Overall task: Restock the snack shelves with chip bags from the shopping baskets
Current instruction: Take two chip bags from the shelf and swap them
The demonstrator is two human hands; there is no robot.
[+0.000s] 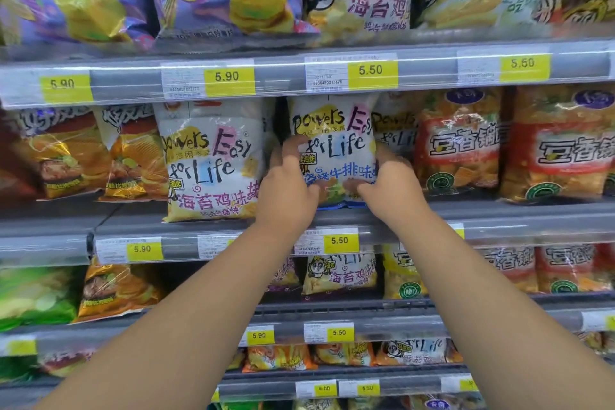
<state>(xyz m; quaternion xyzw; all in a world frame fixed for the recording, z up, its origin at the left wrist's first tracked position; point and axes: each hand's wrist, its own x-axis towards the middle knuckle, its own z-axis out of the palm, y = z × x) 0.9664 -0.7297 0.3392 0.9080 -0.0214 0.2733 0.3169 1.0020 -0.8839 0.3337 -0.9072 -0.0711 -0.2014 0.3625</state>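
From the head camera, the person's two bare arms reach up to the second shelf [519,226] from the top of the view. The left hand [289,188] and right hand [390,184] each grasp a lower corner of one white steak-flavour chip bag [332,140]. The fingers curl round its side edges and the thumbs press on its front.

The bag stands upright with its long axis vertical and its face to the aisle. It rises above and between the two hands, so neither hand is the nearer one. Its blue bottom hem is at the front of the shelf board; whether it rests there or hangs just above cannot be told.

It sits in the slot between a white seaweed-chicken bag [209,166] on the left and a same-brand bag [394,136] half hidden on the right, above the 5.50 price tag [339,240]. The next move probably calls for an even push straight back into that slot. No shopping basket is in view.
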